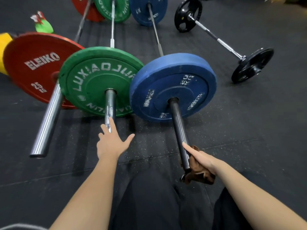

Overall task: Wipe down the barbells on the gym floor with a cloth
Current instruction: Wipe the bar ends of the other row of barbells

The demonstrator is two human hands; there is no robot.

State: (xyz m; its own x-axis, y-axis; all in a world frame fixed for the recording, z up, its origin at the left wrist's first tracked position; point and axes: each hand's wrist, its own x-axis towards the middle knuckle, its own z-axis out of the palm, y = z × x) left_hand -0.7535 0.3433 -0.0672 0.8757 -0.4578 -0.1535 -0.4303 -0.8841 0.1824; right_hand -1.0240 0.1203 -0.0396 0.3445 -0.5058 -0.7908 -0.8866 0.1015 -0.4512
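Cloth: a brown cloth [200, 174] is bunched at the near end of the dark sleeve [178, 128] of the blue-plate barbell [172, 85], partly under the bar's tip.
Right hand: the right hand [201, 159] grips the cloth against that sleeve. Its fingers [187, 147] are curled over the fabric, and one is stretched forward along the bar.
Left hand: the left hand [110, 144] holds nothing. Its fingers [113, 126] are straight and spread, with the tips on the near end of the chrome sleeve [110, 103] of the green-plate barbell [99, 78].
Other barbells: the red-plate barbell [38, 63] lies just left of the green one, their plates overlapping in view. A black-plate barbell [223, 43] lies apart to the right, at an angle.
Floor: the floor [249, 146] is dark speckled rubber matting with seams, and all the bars lie on it.
Room: a yellow object [4, 47] sits at the left edge, and a blurred green-and-red item [43, 24] lies behind the red plate.
Person: dark trousers [149, 206] show between the bare forearms.
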